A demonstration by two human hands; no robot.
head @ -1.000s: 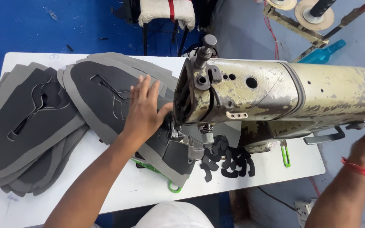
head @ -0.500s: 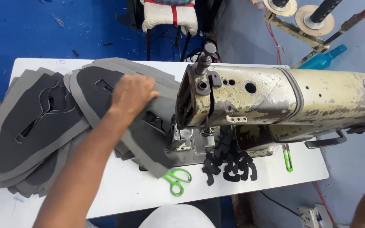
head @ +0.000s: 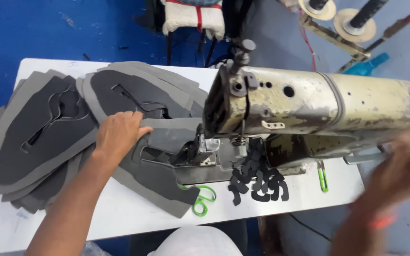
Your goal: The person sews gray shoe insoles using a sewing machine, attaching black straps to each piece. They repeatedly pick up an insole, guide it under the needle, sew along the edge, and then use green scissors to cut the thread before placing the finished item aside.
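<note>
Pressing flat with our left hand [head: 118, 135], fingers spread rather than gripping, we pin the grey felt piece [head: 167, 156]. Its long axis runs rightward under the sewing machine [head: 309, 109]; our right hand [head: 397, 175] (blurred, grip unreadable) hovers right of the machine.

Right hand [head: 404, 166] blurred (grip unreadable); scissors [head: 200, 201] half-hidden.

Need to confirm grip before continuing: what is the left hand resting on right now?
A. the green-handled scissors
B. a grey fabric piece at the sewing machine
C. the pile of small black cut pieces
B: the left hand lies flat on the grey fabric piece beside the sewing machine.
</note>
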